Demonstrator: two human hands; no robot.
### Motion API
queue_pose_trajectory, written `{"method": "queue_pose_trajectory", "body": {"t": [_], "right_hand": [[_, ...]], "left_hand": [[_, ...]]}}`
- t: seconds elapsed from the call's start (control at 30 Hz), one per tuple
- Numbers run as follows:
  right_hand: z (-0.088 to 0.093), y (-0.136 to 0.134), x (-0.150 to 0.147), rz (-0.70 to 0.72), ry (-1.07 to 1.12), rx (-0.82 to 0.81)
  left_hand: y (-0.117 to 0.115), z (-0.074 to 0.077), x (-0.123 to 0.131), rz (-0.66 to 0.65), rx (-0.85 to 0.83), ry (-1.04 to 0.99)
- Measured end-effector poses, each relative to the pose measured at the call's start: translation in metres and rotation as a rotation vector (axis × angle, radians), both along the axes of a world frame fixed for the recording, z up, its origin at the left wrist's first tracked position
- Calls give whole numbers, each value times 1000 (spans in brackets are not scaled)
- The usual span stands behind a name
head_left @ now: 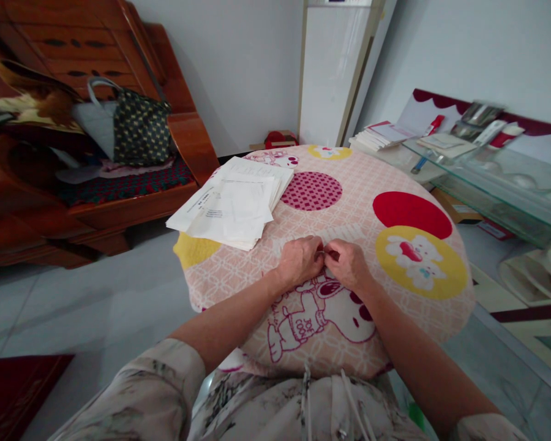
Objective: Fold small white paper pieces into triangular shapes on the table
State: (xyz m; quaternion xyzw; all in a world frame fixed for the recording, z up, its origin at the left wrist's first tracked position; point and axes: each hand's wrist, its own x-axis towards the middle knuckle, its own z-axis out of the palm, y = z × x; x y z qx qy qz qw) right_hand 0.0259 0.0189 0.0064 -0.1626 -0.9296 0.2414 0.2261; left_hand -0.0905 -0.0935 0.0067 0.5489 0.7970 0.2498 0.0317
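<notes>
My left hand and my right hand meet above the middle of a round table. The fingers of both are closed in a pinch, fingertip to fingertip. A small pale bit shows between them, too small to name. Just behind the hands lies a pale strip with faint marks, partly hidden by the fingers; it may be paper. A stack of printed white paper sheets lies to the left of my hands, its top sheets askew. Beneath everything is a patterned tablecloth with cartoon figures and coloured circles.
On the right stands a glass shelf with a metal container, a red-and-white cup and papers. A pile of booklets sits at the back right. A wooden sofa on the left holds a dark patterned bag.
</notes>
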Motion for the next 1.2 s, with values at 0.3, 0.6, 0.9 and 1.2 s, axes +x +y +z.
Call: {"method": "queue_pose_trajectory", "body": {"t": [0.3, 0.6, 0.9, 1.2], "right_hand": [[-2, 2, 2, -2, 53, -44], [-4, 2, 2, 35, 51, -69], [-2, -4, -10, 19, -138, 95], [1, -8, -14, 22, -193, 124]], "left_hand": [[-1, 0, -2, 48, 44, -34], [-15, 3, -26, -72, 139, -372], [-15, -2, -33, -69, 163, -486], [-14, -5, -41, -40, 157, -580]]}}
